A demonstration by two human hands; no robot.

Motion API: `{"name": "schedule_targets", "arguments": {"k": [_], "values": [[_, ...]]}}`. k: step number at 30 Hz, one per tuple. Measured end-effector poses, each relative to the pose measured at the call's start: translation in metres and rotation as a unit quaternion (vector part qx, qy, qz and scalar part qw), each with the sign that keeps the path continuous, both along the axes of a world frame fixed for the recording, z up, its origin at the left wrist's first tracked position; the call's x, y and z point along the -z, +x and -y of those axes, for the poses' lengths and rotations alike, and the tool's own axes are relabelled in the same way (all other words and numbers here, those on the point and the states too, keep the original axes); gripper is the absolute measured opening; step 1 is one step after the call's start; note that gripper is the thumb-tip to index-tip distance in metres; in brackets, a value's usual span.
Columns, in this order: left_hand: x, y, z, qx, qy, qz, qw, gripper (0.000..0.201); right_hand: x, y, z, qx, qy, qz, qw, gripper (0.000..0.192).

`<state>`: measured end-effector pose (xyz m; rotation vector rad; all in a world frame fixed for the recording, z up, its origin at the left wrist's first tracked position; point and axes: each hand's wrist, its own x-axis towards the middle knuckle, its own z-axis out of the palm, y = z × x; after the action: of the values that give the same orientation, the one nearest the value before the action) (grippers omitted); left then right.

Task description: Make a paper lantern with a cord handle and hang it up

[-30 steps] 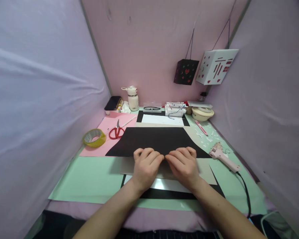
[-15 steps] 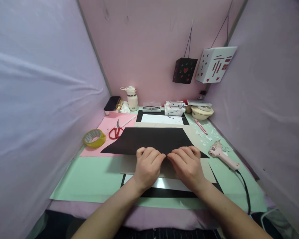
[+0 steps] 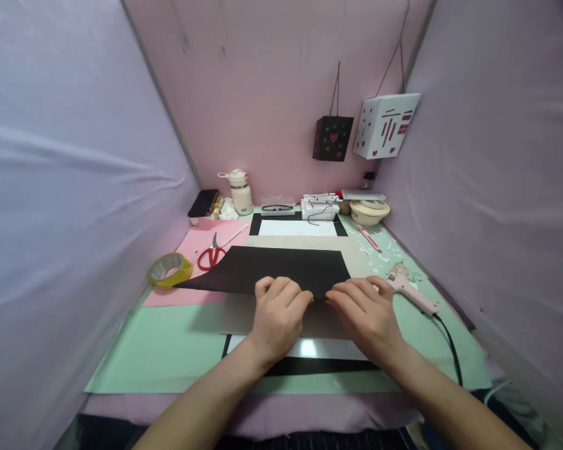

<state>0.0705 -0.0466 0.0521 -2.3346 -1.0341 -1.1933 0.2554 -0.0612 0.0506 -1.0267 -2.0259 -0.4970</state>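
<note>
Head view. Black paper sheet lies flat on a grey card, which rests on the mint-green mat covering the table. All places below are given relative to the black sheet.

Left hand: at the sheet's near edge, about the middle. Fingers curled down, tips on the edge; they look pinched onto the paper, though the thumb is hidden under the knuckles, so the grip itself cannot be confirmed.

Right hand: at the near edge, just right of the left hand, fingertips nearly meeting it. Fingers bent and closed toward the sheet's near right corner; whether they clamp the paper or only press on it cannot be told.

The sheet's near left corner runs out over a pink paper.

Surroundings:
- Red scissors: left of the sheet's far left corner, on the pink paper.
- Yellow tape roll: further left, beside the pink paper.
- Pink glue gun: right of the sheet, just beyond the right hand, black cord trailing toward the viewer.
- White sheet on black backing: beyond the sheet's far edge.
- White bottle: beyond, far left, by the pink wall.
- Cream bowl: beyond, far right.
- Black lantern and white lantern: hanging above the far right.
</note>
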Motion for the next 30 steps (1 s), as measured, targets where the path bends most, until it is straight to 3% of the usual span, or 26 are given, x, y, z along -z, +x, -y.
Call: {"name": "schedule_targets", "arguments": {"k": [5,10,15,20,26,30], "values": [[-0.004,0.008,0.005,0.005,-0.019,-0.01,1.0,0.013,0.0,0.008,0.002,0.01,0.013,-0.009,1.0,0.017],[-0.006,0.015,0.003,0.022,0.0,-0.007,1.0,0.021,-0.004,0.012,0.006,0.017,0.002,-0.008,1.0,0.012],[-0.01,0.02,0.004,0.038,-0.007,-0.017,0.999,0.014,-0.003,0.018,0.008,0.019,0.026,-0.019,0.999,0.021],[-0.012,0.025,0.002,0.056,0.004,-0.032,0.998,0.022,-0.004,0.026,0.011,0.009,-0.015,-0.022,1.0,0.01],[-0.011,0.031,0.004,0.062,-0.012,-0.045,0.997,0.015,-0.003,0.031,0.014,0.01,0.011,-0.042,0.999,0.015],[-0.01,0.033,0.003,0.068,0.001,-0.032,0.997,0.022,-0.003,0.036,0.015,0.006,0.002,-0.051,0.999,0.011]]}}
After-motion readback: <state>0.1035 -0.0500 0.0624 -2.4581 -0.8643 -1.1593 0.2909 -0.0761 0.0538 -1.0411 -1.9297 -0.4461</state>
